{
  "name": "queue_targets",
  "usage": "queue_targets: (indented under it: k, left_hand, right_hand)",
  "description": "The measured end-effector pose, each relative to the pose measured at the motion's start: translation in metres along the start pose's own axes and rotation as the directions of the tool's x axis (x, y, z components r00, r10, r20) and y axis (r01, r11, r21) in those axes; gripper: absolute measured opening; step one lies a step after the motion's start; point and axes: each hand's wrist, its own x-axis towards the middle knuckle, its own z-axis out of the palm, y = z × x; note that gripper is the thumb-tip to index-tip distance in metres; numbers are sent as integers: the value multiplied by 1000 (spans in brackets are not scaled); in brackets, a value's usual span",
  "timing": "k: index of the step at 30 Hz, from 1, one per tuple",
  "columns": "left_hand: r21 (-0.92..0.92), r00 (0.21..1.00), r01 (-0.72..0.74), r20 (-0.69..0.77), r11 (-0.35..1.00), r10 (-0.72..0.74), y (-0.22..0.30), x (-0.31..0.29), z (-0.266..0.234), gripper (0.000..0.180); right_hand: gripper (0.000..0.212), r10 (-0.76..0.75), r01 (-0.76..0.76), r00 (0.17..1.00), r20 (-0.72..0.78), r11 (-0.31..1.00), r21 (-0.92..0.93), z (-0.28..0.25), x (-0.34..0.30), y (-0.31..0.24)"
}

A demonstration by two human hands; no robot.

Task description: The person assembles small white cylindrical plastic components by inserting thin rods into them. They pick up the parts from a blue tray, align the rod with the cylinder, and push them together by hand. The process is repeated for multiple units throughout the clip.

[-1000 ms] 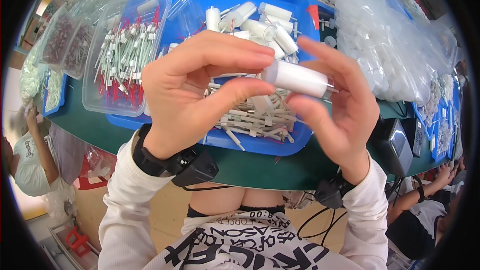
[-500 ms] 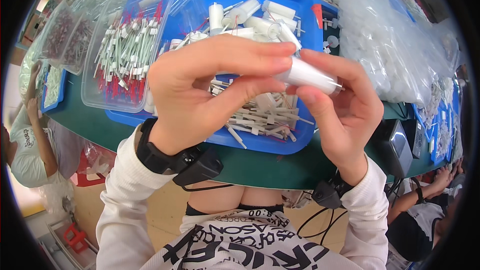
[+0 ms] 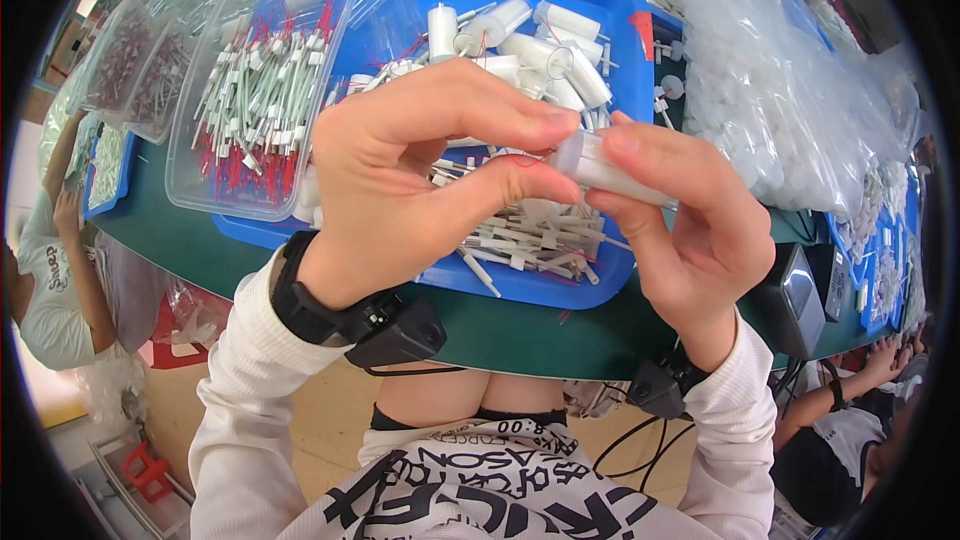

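A white cylinder in a clear tube (image 3: 622, 180) is held tilted over the tray, its right end lower. My right hand (image 3: 700, 205) grips its body between thumb and fingers. My left hand (image 3: 420, 155) pinches around the left end, where a translucent cap (image 3: 571, 152) shows between thumb and forefinger. A thin red wire (image 3: 530, 158) curls by the left fingertips. Beneath both hands lies a blue tray (image 3: 560, 288) with similar white tubes (image 3: 490, 25) at the far side and slim white sticks with connectors (image 3: 530, 240) nearer me.
A clear plastic box (image 3: 185, 165) of red-wired white pieces overlaps the tray's left side. Large clear bags (image 3: 780, 80) of white parts lie at right. A black device (image 3: 790, 295) stands at the table's right edge. Other people (image 3: 75, 270) sit at both sides.
The tube has shifted slightly, and its capped left end now shows between my left thumb and forefinger. My right fingers have moved left along its body, covering more of it.
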Motion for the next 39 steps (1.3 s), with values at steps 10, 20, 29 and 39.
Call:
queue_targets:
  k: [10, 20, 29, 39]
  left_hand:
    - [-262, 987, 159, 9, 952, -162, 0, 8, 6, 58]
    - [-163, 947, 320, 35, 933, -318, 7, 6, 2, 43]
    - [-155, 938, 346, 32, 926, -345, 9, 4, 2, 30]
    - [-132, 921, 390, 53, 911, -386, 10, 4, 3, 26]
  right_hand:
    - [34, 510, -506, 857, 78, 802, 318, 9, 2, -6]
    - [38, 475, -565, 679, 560, -149, 812, -11, 11, -1]
    - [38, 425, -513, 714, 556, -223, 829, -11, 7, 0]
    - [42, 419, -529, 734, 534, -139, 837, -4, 2, 7]
